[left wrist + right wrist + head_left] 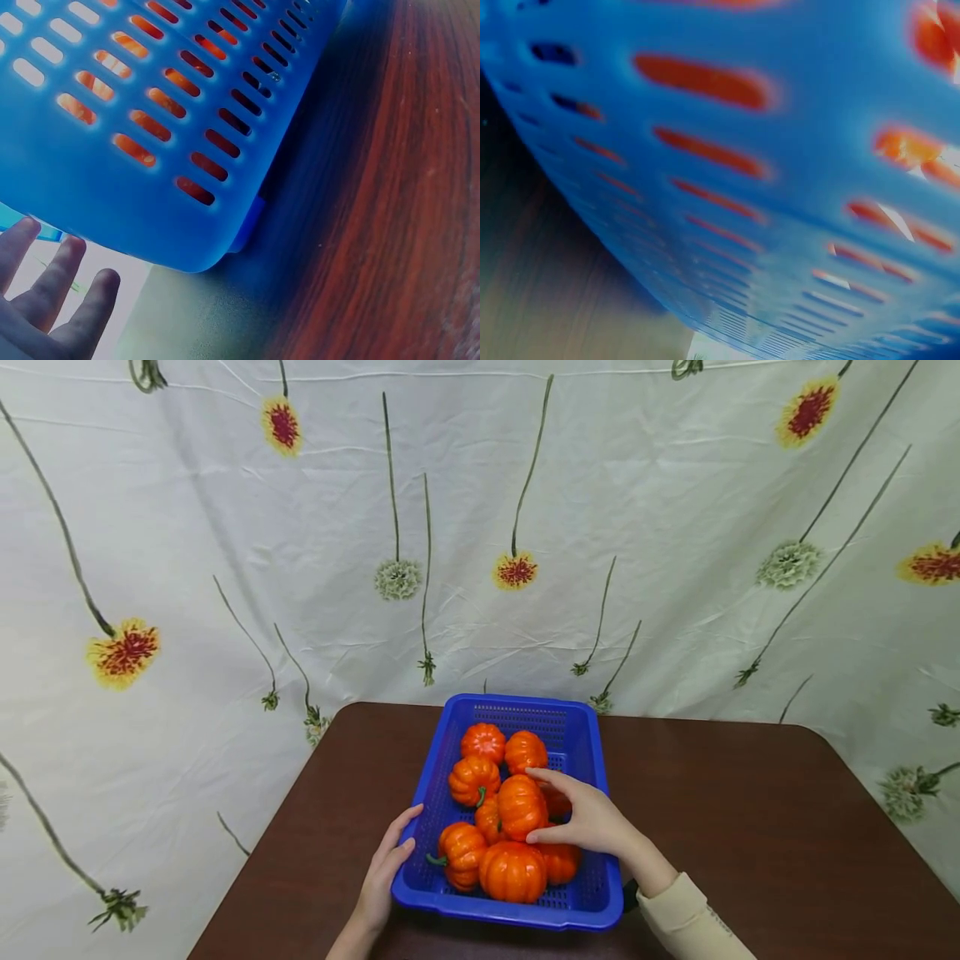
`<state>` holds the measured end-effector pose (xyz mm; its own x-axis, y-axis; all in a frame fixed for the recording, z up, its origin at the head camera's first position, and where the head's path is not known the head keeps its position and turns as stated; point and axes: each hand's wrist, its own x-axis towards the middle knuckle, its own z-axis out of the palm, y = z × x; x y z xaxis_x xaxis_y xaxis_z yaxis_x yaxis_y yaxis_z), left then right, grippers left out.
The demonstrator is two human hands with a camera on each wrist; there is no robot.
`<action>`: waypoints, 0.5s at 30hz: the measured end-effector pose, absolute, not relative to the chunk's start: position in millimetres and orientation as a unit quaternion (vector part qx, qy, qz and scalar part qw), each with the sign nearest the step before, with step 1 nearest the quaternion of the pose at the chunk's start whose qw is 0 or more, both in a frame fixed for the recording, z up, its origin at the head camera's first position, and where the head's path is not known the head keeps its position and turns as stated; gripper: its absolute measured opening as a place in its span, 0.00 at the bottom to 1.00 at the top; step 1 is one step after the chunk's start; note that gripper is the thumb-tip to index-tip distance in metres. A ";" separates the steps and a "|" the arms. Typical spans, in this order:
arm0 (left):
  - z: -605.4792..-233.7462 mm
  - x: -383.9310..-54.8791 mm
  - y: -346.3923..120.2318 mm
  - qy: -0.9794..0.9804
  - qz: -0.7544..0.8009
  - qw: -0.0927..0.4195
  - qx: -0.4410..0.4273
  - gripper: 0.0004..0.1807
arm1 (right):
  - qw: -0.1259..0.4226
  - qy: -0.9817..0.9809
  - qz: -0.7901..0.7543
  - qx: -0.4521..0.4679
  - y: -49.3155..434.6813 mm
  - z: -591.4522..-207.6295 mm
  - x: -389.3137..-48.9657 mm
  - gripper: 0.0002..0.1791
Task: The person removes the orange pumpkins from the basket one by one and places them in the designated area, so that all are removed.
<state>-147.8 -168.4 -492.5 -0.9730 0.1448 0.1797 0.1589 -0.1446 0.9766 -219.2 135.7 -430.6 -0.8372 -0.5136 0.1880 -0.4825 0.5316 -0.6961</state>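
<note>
A blue plastic basket on the table holds several small orange pumpkins. My right hand reaches over the right wall and grips one pumpkin between thumb and fingers, on top of the others. Beside the left rim is my left hand, its fingers spread and fairly straight, fingertips at the rim. In the left wrist view, three fingers of the left hand show near the slotted basket wall. Only the basket's side, with orange behind the slots, fills the right wrist view; the right hand is hidden there.
The dark brown wooden table extends on both sides of the basket. Behind it hangs a white cloth printed with flowers. Around the gripped pumpkin lie other pumpkins, such as one with a green stem at the near left.
</note>
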 end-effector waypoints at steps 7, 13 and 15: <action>-491.2 -146.7 -168.3 -0.656 -0.744 0.014 -0.123 0.25 | -0.012 0.885 -0.368 -0.284 135.2 -434.6 -219.1 0.47; -492.2 -147.5 -168.5 -0.660 -0.741 0.017 -0.122 0.24 | -0.029 0.868 -0.390 -0.307 137.1 -435.0 -218.2 0.45; -492.8 -147.9 -168.9 -0.659 -0.742 0.015 -0.124 0.24 | -0.032 0.858 -0.402 -0.319 138.3 -435.4 -218.2 0.45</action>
